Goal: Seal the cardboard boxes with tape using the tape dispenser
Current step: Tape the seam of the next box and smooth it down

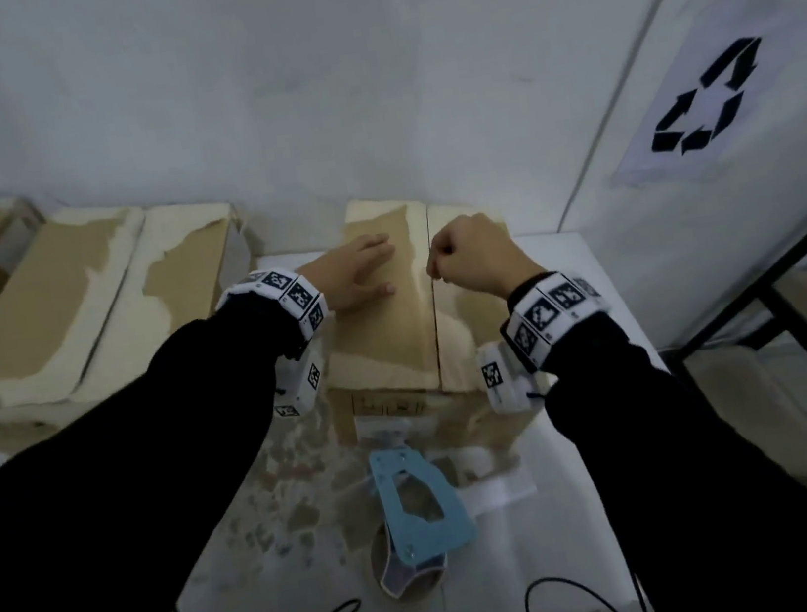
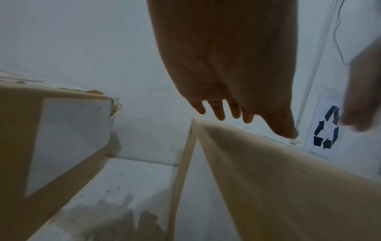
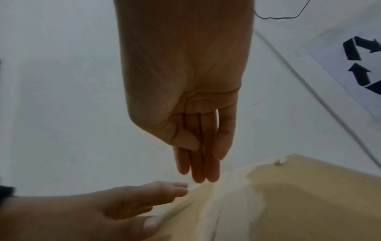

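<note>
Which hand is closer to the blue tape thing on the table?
Neither clearly. Both hands are up on the box: left hand flat, right hand at the seam. The tape dispenser lies nearer the person.

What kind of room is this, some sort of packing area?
Probably a small packing or recycling corner: worn cardboard boxes sit on a white table against a plain wall, a blue tape dispenser lies ready, and a recycling sign hangs on the wall.

The brown cardboard box (image 1: 382, 319) stood with both top flaps closed; the blue tape dispenser (image 1: 420, 516) lay just before it.
</note>
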